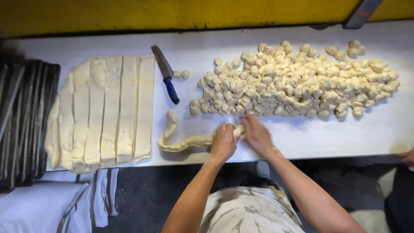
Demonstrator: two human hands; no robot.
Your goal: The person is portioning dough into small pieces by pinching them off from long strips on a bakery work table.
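A long rope of pale dough (179,140) curls on the white table (336,138) near its front edge. My left hand (223,142) grips the rope's right end. My right hand (256,134) pinches the same end just beside it, at the tip. Behind my hands lies a big heap of small dough pieces (297,82). To the left sits a flat slab of dough cut into long strips (103,112).
A knife with a blue handle (165,73) lies between the slab and the heap, with two loose dough bits (181,74) beside it. Dark stacked trays (23,121) stand at far left. White cloths (51,203) hang below. Another person's hand (407,157) shows at the right edge.
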